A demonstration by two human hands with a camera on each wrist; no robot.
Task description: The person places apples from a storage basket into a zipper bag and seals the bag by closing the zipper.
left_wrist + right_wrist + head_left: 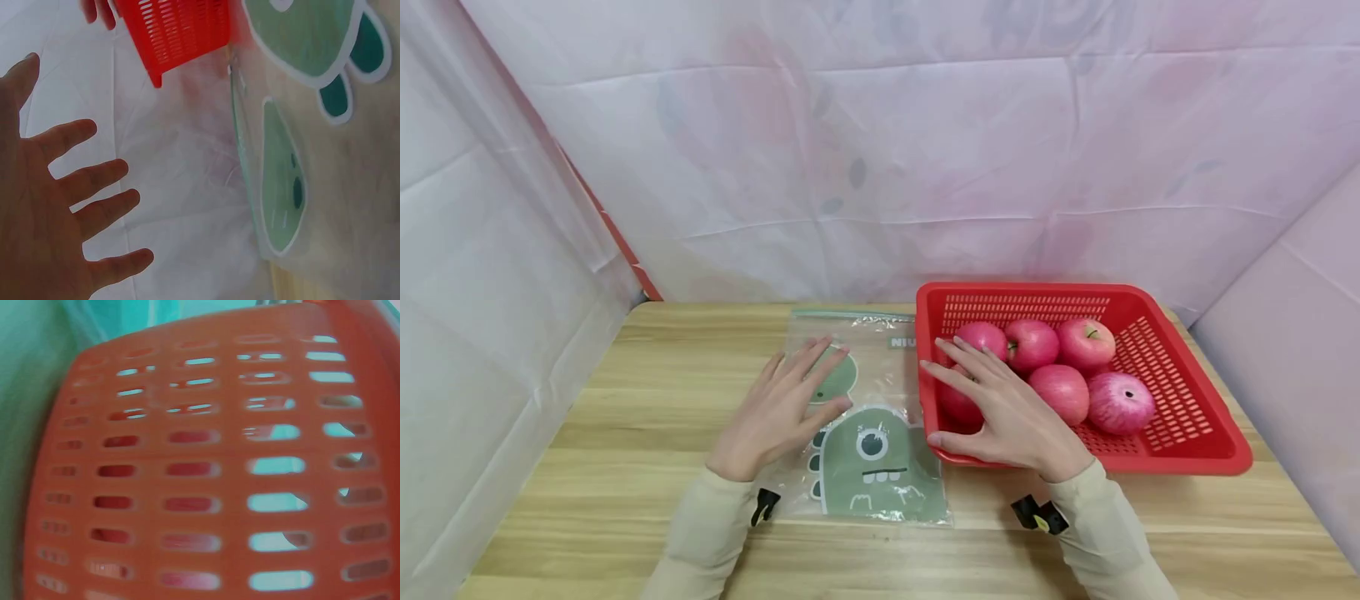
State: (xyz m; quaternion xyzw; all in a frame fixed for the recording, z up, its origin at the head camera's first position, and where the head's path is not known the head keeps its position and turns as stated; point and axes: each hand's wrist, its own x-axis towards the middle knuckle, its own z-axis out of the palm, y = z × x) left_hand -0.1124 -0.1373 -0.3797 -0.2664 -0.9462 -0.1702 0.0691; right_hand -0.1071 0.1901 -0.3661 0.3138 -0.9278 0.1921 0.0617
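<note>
A clear zip bag [880, 475] printed with a green cartoon dinosaur lies flat on the table. My left hand [782, 412] is over its left part, fingers spread and holding nothing; in the left wrist view that hand [56, 200] appears apart from the bag [281, 181]. Over the left end of a red plastic basket [1206, 417] is my right hand [1015, 417], fingers extended and spread. Whether it touches the rim or the fruit, I cannot tell. Several red apples [1060, 392] sit in the basket, some partly covered by the right hand. The slotted basket wall [187, 453] fills the right wrist view.
The wooden table [625, 450] extends left of the bag and in front of the basket. Pale cloth [940, 167] hangs behind the table, with more cloth at both sides. The basket's left side overlaps the bag's upper right edge in the head view.
</note>
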